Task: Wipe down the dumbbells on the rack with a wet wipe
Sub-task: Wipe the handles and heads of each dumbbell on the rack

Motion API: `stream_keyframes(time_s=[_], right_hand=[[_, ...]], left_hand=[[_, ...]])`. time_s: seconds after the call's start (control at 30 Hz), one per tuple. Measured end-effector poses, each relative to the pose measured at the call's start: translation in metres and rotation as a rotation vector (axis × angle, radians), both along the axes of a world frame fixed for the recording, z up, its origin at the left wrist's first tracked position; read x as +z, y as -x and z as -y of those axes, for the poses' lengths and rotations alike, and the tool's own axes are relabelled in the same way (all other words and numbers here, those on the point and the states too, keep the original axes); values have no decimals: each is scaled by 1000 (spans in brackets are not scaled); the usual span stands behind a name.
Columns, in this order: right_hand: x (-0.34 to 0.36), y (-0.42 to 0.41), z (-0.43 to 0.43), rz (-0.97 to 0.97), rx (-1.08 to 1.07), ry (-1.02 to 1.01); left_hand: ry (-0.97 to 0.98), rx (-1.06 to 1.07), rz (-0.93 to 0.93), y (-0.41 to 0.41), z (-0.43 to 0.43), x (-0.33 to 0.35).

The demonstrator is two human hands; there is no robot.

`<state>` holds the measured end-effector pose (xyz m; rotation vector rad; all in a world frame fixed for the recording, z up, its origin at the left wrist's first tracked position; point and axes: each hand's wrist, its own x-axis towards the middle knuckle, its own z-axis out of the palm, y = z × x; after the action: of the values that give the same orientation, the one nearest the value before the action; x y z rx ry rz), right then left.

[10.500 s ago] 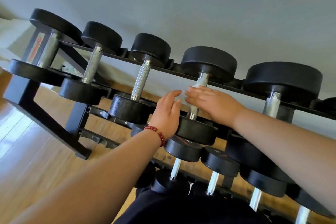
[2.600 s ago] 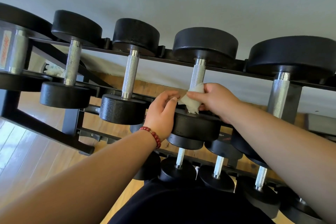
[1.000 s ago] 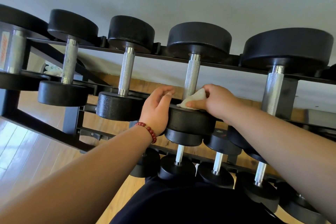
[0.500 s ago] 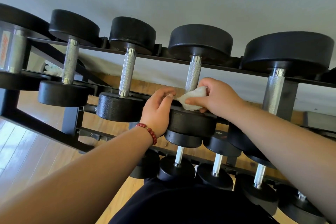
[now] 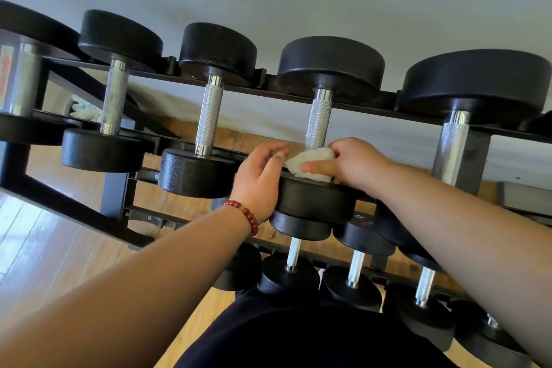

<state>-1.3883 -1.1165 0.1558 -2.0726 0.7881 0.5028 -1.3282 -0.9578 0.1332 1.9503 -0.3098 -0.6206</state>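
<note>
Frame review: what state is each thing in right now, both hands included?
wet wipe: bunched, pressed on the dumbbell's near head beside the handle.
right hand: pinches the wet wipe.
left hand: curled round the near head's rim.
dumbbell: seated on the rack, top tier.
red bead bracelet: worn on the left wrist.

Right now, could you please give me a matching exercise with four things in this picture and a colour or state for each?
1 wet wipe
2 left hand
3 right hand
4 bracelet

A red, on the left wrist
B white, bunched on the dumbbell by its handle
C cups the dumbbell's near head
D pinches the wet wipe

Pairs: 1-B, 2-C, 3-D, 4-A
</note>
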Motion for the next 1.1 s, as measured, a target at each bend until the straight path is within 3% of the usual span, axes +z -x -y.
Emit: stream_keyframes(time_s=[0.23, 0.7, 0.83, 1.0, 1.1], right_hand=[[-5, -1, 4, 4, 32, -24], [-14, -7, -2, -41, 61, 130], [-17, 4, 10, -97, 34, 61], [-15, -11, -6, -27, 36, 104], [-16, -4, 3, -109, 77, 102]], left_hand=[[7, -3, 0, 0, 0, 0], [-2, -6, -22, 1, 0, 1], [-15, -5, -11, 0, 0, 2], [-9, -5, -14, 0, 1, 2], [-14, -6, -15, 0, 1, 2]])
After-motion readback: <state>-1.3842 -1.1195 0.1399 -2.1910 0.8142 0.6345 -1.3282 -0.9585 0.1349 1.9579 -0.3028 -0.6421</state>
